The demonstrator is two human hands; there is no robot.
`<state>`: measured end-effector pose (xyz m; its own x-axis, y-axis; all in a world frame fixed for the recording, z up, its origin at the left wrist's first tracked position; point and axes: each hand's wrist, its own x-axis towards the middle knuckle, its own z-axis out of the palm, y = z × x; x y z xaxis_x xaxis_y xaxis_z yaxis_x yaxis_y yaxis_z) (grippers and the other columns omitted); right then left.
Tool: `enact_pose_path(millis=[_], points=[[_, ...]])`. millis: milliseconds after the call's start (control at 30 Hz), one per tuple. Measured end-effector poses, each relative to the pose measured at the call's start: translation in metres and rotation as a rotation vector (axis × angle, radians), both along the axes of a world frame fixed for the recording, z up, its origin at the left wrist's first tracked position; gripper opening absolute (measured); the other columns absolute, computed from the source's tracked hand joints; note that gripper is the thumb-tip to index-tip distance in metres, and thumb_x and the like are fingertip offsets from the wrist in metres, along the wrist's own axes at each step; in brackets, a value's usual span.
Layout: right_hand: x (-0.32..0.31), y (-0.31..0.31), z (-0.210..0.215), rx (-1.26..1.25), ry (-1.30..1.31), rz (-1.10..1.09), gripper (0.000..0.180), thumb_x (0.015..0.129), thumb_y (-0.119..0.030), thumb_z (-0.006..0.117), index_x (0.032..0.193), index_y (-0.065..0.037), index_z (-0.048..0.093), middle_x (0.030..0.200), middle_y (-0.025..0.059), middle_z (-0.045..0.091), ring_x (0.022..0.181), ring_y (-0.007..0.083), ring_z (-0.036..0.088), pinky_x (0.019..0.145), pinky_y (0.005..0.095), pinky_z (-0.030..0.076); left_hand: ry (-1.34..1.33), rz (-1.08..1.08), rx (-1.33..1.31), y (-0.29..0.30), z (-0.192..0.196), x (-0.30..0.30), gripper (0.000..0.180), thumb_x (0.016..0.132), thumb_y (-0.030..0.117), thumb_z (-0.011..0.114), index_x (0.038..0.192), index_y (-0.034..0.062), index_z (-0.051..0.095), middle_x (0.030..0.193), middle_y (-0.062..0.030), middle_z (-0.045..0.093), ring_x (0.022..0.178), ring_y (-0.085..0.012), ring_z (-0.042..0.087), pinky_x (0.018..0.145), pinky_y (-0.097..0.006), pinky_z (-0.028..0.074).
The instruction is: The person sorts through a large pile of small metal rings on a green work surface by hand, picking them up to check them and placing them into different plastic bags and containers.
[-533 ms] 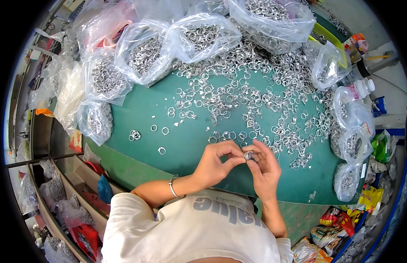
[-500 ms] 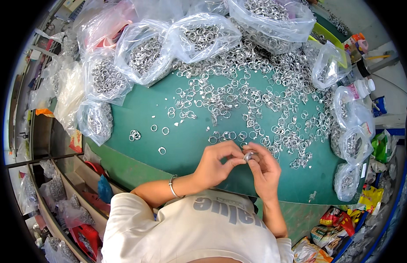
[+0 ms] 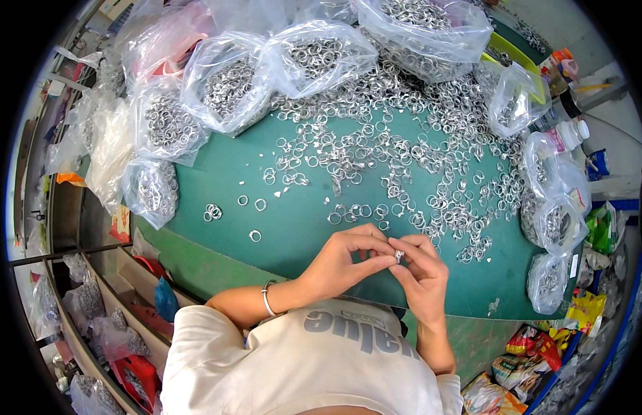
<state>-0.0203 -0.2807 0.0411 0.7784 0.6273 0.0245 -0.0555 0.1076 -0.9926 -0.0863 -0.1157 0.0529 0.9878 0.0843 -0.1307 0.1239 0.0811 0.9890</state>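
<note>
Close to the near edge of the green tabletop, my left hand (image 3: 345, 263) and my right hand (image 3: 423, 275) meet fingertip to fingertip. Between them a small silver ring (image 3: 399, 256) is pinched, mostly covered by the fingers; whether it is one ring or more I cannot tell. The thumb and forefinger of each hand are closed on it. Just beyond my fingers lie loose silver rings (image 3: 359, 211), which spread into a dense heap towards the far side. A few single rings (image 3: 255, 236) lie apart to the left.
Clear plastic bags of rings (image 3: 232, 90) line the far and left sides of the green table (image 3: 279, 245). Smaller bags (image 3: 547, 283) stand along the right edge, near a white bottle (image 3: 573, 135). A yellow-green basket (image 3: 518, 55) sits far right. Open drawers (image 3: 117, 290) are at lower left.
Both hands have shifted slightly right and nearer to me. The ring has turned between the fingertips, and less of it shows. The loose rings lie as before.
</note>
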Motion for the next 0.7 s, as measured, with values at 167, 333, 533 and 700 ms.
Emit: enact_pose_path(millis=[167, 333, 533, 700], points=[[0.000, -0.004, 0.010, -0.158, -0.245, -0.029, 0.036, 0.074, 0.005, 0.072, 0.110, 0.001, 0.067, 0.102, 0.0119, 0.063, 0.088, 0.0183, 0.060, 0.076, 0.0281, 0.049, 0.060, -0.014, -0.226, -0.002, 0.002, -0.001, 0.009, 0.086, 0.000, 0.065, 0.093, -0.0022, 0.070, 0.093, -0.0060, 0.060, 0.084, -0.0125, 0.056, 0.073, -0.026, 0.045], [0.002, -0.009, 0.017, -0.087, -0.213, 0.033, 0.036, 0.072, 0.006, 0.074, 0.107, 0.001, 0.068, 0.096, 0.0123, 0.064, 0.083, 0.0183, 0.063, 0.072, 0.0280, 0.053, 0.001, -0.073, -0.227, -0.002, 0.003, -0.004, 0.007, 0.085, 0.001, 0.066, 0.091, -0.0008, 0.069, 0.090, -0.0046, 0.058, 0.082, -0.0111, 0.053, 0.071, -0.025, 0.042], [-0.002, -0.016, 0.022, -0.006, -0.074, -0.141, 0.018, 0.081, 0.010, 0.063, 0.098, 0.007, 0.067, 0.093, 0.0141, 0.065, 0.077, 0.0182, 0.065, 0.066, 0.0275, 0.057, -0.025, -0.028, -0.232, 0.002, 0.001, -0.005, 0.006, 0.086, 0.003, 0.066, 0.091, -0.0010, 0.067, 0.094, -0.0048, 0.057, 0.087, -0.0111, 0.053, 0.075, -0.027, 0.043], [0.004, -0.021, 0.013, -0.082, 0.175, -0.129, 0.020, 0.089, 0.007, 0.055, 0.107, 0.008, 0.063, 0.097, 0.0162, 0.064, 0.077, 0.0205, 0.066, 0.066, 0.0290, 0.058, 0.072, 0.055, -0.485, 0.003, -0.005, -0.001, 0.004, 0.089, 0.002, 0.062, 0.091, -0.0004, 0.065, 0.097, -0.0045, 0.057, 0.088, -0.0096, 0.054, 0.078, -0.025, 0.044]])
